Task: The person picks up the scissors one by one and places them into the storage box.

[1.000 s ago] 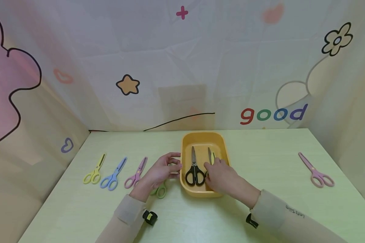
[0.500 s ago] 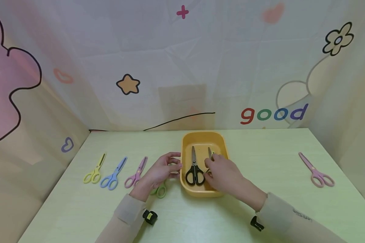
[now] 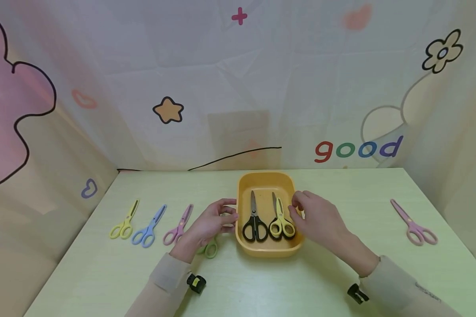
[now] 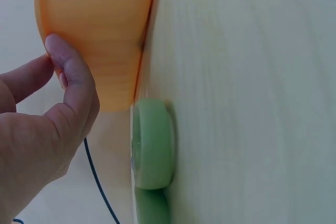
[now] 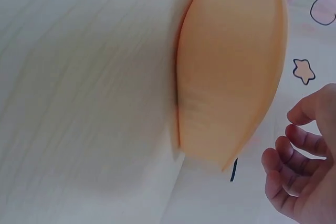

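Note:
My left hand [image 3: 214, 220] touches the left rim of the yellow tray [image 3: 267, 254] with loosely bent fingers; in the left wrist view its fingertips [image 4: 58, 45] meet the rim. Inside the tray, black-handled scissors [image 3: 254, 228] lie on the left. Yellow scissors [image 3: 279, 220] lie on top of a second black-handled pair [image 3: 275, 204] on the right. My right hand [image 3: 321, 215] is over the tray's right rim, fingers loosely curled with nothing in them. Green scissors [image 3: 211, 249] lie under my left wrist, partly hidden.
Left of the tray lie yellow scissors [image 3: 123, 226], blue scissors [image 3: 147, 233] and pink scissors [image 3: 177, 231] in a row. Another pink pair [image 3: 414, 229] lies at the far right. A printed curtain [image 3: 222, 88] hangs behind the table [image 3: 341, 273].
The right hand has let go of the yellow scissors on the right-hand black pair, then risen and moved right to the tray's rim. The left hand has stayed put.

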The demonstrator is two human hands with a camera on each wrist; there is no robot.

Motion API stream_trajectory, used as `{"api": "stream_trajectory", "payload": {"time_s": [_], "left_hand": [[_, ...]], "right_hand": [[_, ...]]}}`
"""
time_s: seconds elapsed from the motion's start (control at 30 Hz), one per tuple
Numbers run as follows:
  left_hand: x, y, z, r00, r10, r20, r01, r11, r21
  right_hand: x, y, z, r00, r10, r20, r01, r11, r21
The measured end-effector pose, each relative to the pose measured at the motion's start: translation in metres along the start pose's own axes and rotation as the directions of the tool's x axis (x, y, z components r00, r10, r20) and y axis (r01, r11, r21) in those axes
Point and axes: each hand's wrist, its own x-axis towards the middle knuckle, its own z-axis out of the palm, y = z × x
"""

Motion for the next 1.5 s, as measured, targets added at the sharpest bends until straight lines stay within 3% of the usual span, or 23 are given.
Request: {"api": "stream_trajectory", "payload": {"time_s": [0.3, 0.43, 0.67, 0.93, 1.17, 1.33, 1.5], "left_hand": [[0.000, 0.001, 0.000, 1.000, -0.010, -0.007, 0.010, 1.000, -0.002], [0.000, 0.001, 0.000, 1.000, -0.010, -0.010, 0.010, 1.000, 0.004], [0.000, 0.001, 0.002, 1.000, -0.010, -0.008, 0.010, 1.000, 0.006], [-0.001, 0.002, 0.001, 1.000, -0.007, -0.014, 0.007, 1.000, 0.010], [-0.002, 0.002, 0.001, 1.000, -0.009, -0.012, 0.009, 1.000, 0.011], [-0.002, 0.002, 0.001, 1.000, -0.009, -0.015, 0.009, 1.000, 0.017], [-0.002, 0.004, 0.002, 1.000, -0.013, -0.018, 0.014, 1.000, 0.019]], "right_hand": [[-0.013, 0.026, -0.012, 0.997, 0.063, 0.041, -0.062, 0.998, -0.023], [-0.019, 0.037, -0.017, 0.991, 0.090, 0.095, -0.086, 0.996, -0.038], [-0.030, 0.060, -0.022, 0.954, 0.160, 0.252, -0.145, 0.987, -0.075], [-0.042, 0.084, -0.032, 0.919, 0.218, 0.328, -0.200, 0.976, -0.089], [-0.053, 0.107, -0.042, 0.918, 0.235, 0.320, -0.205, 0.971, -0.124], [-0.059, 0.121, -0.050, 0.899, 0.292, 0.327, -0.249, 0.954, -0.168], [-0.065, 0.131, -0.055, 0.908, 0.286, 0.307, -0.246, 0.956, -0.163]]}}
